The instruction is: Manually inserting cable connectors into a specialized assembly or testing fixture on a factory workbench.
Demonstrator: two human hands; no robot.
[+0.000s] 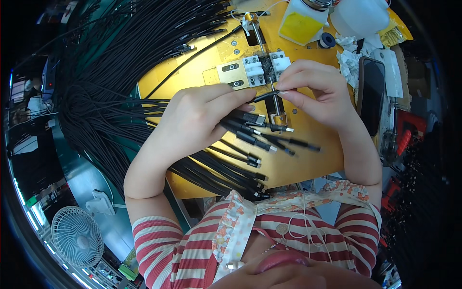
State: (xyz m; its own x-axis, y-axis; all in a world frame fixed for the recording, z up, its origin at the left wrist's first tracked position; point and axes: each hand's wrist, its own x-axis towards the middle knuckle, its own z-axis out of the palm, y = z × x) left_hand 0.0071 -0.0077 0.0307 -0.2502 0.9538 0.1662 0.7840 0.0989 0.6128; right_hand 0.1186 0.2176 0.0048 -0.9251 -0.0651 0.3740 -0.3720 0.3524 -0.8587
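The left hand's (195, 111) grip held a bunch of black cables (246, 137), plugs fanned over the golden tabletop (308, 161); the right hand's (320, 90) narrow grip pinched a cable end (265, 96) over a metal rod (275, 104). Beyond sat white blocks (254, 71), then a white bottle (302, 23).

A shirt (192, 255) striped in red and cream is worn at the bottom of the frame, its short sleeves (156, 241) cut in matching stripes. The chest is crossed by a ruffled band (284, 206) with orange flowers. A round pendant (282, 229) and thin, pale cord (291, 233) are seen at lower centre.
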